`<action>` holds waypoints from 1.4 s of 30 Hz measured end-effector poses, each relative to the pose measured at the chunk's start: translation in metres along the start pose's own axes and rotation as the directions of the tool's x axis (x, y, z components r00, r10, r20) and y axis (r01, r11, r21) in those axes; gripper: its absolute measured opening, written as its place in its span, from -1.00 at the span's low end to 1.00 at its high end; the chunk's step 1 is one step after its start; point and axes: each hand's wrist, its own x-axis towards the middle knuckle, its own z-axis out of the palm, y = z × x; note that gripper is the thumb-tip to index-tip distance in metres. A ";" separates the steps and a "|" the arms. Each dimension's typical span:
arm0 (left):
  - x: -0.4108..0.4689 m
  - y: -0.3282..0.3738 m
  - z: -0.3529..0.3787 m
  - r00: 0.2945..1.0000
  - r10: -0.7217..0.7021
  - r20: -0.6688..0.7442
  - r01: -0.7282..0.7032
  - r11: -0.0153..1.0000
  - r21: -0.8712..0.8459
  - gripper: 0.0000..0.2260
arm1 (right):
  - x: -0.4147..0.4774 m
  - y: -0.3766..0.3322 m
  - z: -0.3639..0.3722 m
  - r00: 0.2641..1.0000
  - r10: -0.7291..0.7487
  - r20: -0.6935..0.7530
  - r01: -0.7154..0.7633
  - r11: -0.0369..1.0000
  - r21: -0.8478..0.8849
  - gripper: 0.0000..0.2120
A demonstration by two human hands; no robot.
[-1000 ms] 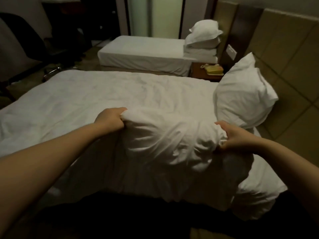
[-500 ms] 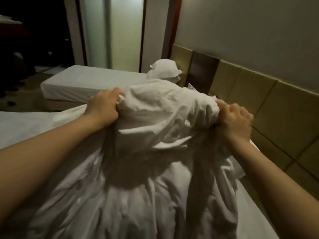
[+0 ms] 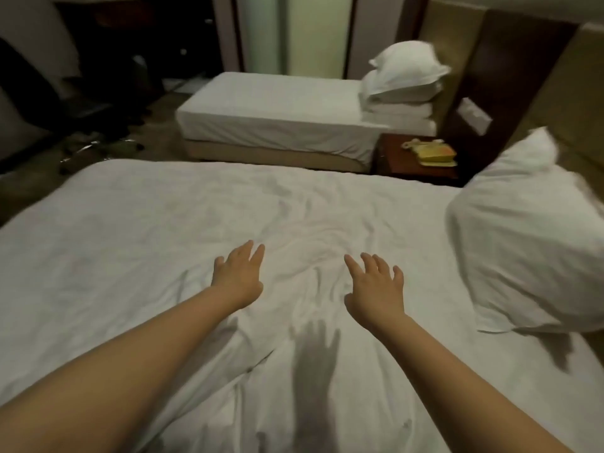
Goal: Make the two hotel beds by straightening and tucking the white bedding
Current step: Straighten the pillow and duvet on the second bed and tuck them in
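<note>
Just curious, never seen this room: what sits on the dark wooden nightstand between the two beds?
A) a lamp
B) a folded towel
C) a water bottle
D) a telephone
D: a yellowish telephone with a cord lies on the nightstand top.

A yellowish telephone (image 3: 431, 153) sits on a dark wooden nightstand (image 3: 400, 166) beside the padded headboard (image 3: 562, 93); a pale switch plate (image 3: 474, 115) is fixed to the dark panel (image 3: 513, 60) above it

Matt, creased white cloth bedding (image 3: 196, 230); glossy wooden nightstand (image 3: 397, 165).
</note>
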 end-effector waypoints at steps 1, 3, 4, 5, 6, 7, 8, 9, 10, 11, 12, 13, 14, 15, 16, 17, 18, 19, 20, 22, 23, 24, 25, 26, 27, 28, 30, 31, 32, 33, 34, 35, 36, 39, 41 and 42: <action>-0.018 -0.009 0.007 0.999 -0.033 0.003 0.034 0.999 -0.005 -0.36 | -0.007 -0.012 0.006 0.999 -0.049 0.005 0.049 0.999 0.009 -0.31; -0.056 -0.027 0.022 0.995 -0.100 -0.007 0.100 0.995 -0.028 -0.37 | -0.021 -0.037 0.017 0.989 -0.145 0.000 0.145 0.989 0.039 -0.32; -0.075 -0.035 0.031 0.991 -0.130 -0.019 0.129 0.991 -0.041 -0.38 | -0.030 -0.051 0.023 0.982 -0.190 -0.009 0.190 0.980 0.061 -0.33; -0.095 -0.043 0.040 0.987 -0.161 -0.020 0.160 0.986 -0.055 -0.38 | -0.041 -0.064 0.031 0.972 -0.234 -0.011 0.234 0.969 0.086 -0.34; -0.116 -0.050 0.050 0.982 -0.188 -0.006 0.187 0.980 -0.064 -0.38 | -0.054 -0.078 0.039 0.962 -0.273 -0.002 0.271 0.956 0.112 -0.35; -0.136 -0.056 0.062 0.978 -0.209 0.018 0.210 0.976 -0.066 -0.37 | -0.068 -0.091 0.048 0.950 -0.310 0.018 0.305 0.942 0.136 -0.36; -0.156 -0.062 0.074 0.972 -0.230 0.051 0.233 0.971 -0.060 -0.37 | -0.083 -0.102 0.058 0.937 -0.346 0.047 0.335 0.929 0.155 -0.37; -0.173 -0.069 0.085 0.965 -0.252 0.078 0.256 0.965 -0.049 -0.36 | -0.097 -0.114 0.069 0.922 -0.379 0.075 0.362 0.916 0.170 -0.38; -0.189 -0.078 0.096 0.955 -0.277 0.104 0.282 0.959 -0.041 -0.36 | -0.110 -0.125 0.079 0.907 -0.409 0.100 0.388 0.905 0.176 -0.38; -0.202 -0.087 0.106 0.947 -0.300 0.119 0.306 0.951 -0.043 -0.36 | -0.121 -0.135 0.088 0.893 -0.434 0.114 0.412 0.894 0.178 -0.38; -0.214 -0.097 0.116 0.939 -0.319 0.126 0.327 0.943 -0.054 -0.37 | -0.131 -0.146 0.096 0.881 -0.458 0.120 0.434 0.883 0.178 -0.38; -0.224 -0.107 0.126 0.936 -0.331 0.122 0.341 0.938 -0.066 -0.38 | -0.139 -0.156 0.105 0.871 -0.476 0.123 0.452 0.874 0.180 -0.39; -0.234 -0.117 0.137 0.934 -0.338 0.115 0.347 0.935 -0.076 -0.40 | -0.147 -0.167 0.112 0.864 -0.488 0.126 0.465 0.868 0.175 -0.41; -0.243 -0.126 0.147 0.936 -0.337 0.104 0.345 0.935 -0.082 -0.42 | -0.153 -0.176 0.120 0.859 -0.495 0.128 0.475 0.865 0.161 -0.44; -0.250 -0.135 0.158 0.939 -0.327 0.103 0.336 0.938 -0.087 -0.45 | -0.157 -0.185 0.129 0.856 -0.500 0.130 0.484 0.864 0.135 -0.49; -0.255 -0.143 0.170 0.944 -0.309 0.112 0.320 0.943 -0.097 -0.47 | -0.161 -0.195 0.139 0.855 -0.501 0.137 0.490 0.865 0.107 -0.54; -0.258 -0.151 0.184 0.950 -0.283 0.131 0.298 0.948 -0.112 -0.50 | -0.163 -0.204 0.151 0.855 -0.495 0.154 0.488 0.869 0.085 -0.59; -0.259 -0.160 0.198 0.955 -0.249 0.159 0.271 0.953 -0.134 -0.52 | -0.165 -0.214 0.163 0.856 -0.482 0.184 0.478 0.876 0.071 -0.61; -0.258 -0.168 0.211 0.959 -0.207 0.192 0.239 0.957 -0.162 -0.53 | -0.165 -0.225 0.177 0.858 -0.461 0.226 0.458 0.886 0.068 -0.63; -0.251 -0.187 0.237 0.965 -0.115 0.236 0.168 0.960 -0.222 -0.51 | -0.167 -0.250 0.206 0.871 -0.394 0.294 0.388 0.918 0.081 -0.63; -0.246 -0.197 0.249 0.971 -0.076 0.226 0.131 0.962 -0.240 -0.49 | -0.167 -0.264 0.219 0.892 -0.360 0.273 0.346 0.933 0.099 -0.63; -0.242 -0.207 0.257 0.981 -0.052 0.189 0.099 0.963 -0.250 -0.45 | -0.167 -0.279 0.228 0.918 -0.331 0.217 0.310 0.942 0.127 -0.61; -0.240 -0.219 0.261 0.990 -0.037 0.135 0.071 0.965 -0.253 -0.42 | -0.168 -0.294 0.233 0.943 -0.294 0.159 0.269 0.950 0.159 -0.57; -0.236 -0.231 0.260 0.997 -0.018 0.080 0.038 0.968 -0.248 -0.37 | -0.166 -0.309 0.234 0.963 -0.246 0.107 0.223 0.956 0.191 -0.50; -0.232 -0.245 0.258 1.000 0.001 0.029 0.006 0.969 -0.245 -0.32 | -0.164 -0.324 0.231 0.977 -0.200 0.071 0.181 0.961 0.211 -0.42; -0.230 -0.259 0.255 1.000 0.012 -0.022 -0.017 0.972 -0.234 -0.25 | -0.163 -0.336 0.227 0.984 -0.172 0.052 0.157 0.964 0.212 -0.34; -0.218 -0.290 0.243 0.999 0.051 -0.011 -0.052 0.983 -0.175 -0.14 | -0.154 -0.356 0.220 0.983 -0.179 0.034 0.172 0.973 0.155 -0.19; -0.209 -0.303 0.238 0.998 0.058 0.023 -0.054 0.988 -0.145 -0.13 | -0.148 -0.363 0.217 0.980 -0.195 0.039 0.190 0.976 0.108 -0.12; -0.201 -0.315 0.233 0.997 0.057 0.046 -0.052 0.993 -0.107 -0.11 | -0.141 -0.369 0.216 0.975 -0.213 0.060 0.209 0.976 0.068 -0.06; -0.193 -0.323 0.227 0.998 0.055 0.043 -0.051 0.996 -0.075 -0.09 | -0.132 -0.375 0.214 0.970 -0.229 0.083 0.226 0.973 0.039 -0.04; -0.185 -0.330 0.223 0.998 0.055 0.023 -0.054 0.997 -0.058 -0.06 | -0.124 -0.379 0.213 0.967 -0.240 0.089 0.240 0.971 0.019 -0.05; -0.178 -0.334 0.221 0.999 0.049 -0.005 -0.050 0.997 -0.063 -0.03 | -0.116 -0.383 0.212 0.964 -0.248 0.093 0.249 0.968 -0.004 -0.06; -0.171 -0.338 0.221 0.999 0.037 -0.023 -0.039 0.995 -0.089 0.01 | -0.108 -0.387 0.211 0.961 -0.255 0.106 0.260 0.965 -0.034 -0.06; -0.142 -0.347 0.229 0.998 0.023 0.050 -0.014 0.984 -0.176 0.09 | -0.080 -0.398 0.224 0.941 -0.285 0.185 0.308 0.945 -0.112 -0.03; -0.122 -0.352 0.235 0.995 0.045 0.087 -0.023 0.972 -0.235 0.10 | -0.060 -0.401 0.239 0.929 -0.294 0.223 0.330 0.933 -0.144 -0.10; -0.110 -0.354 0.241 0.994 0.058 0.097 -0.031 0.967 -0.251 0.09 | -0.049 -0.401 0.247 0.924 -0.295 0.244 0.339 0.927 -0.163 -0.15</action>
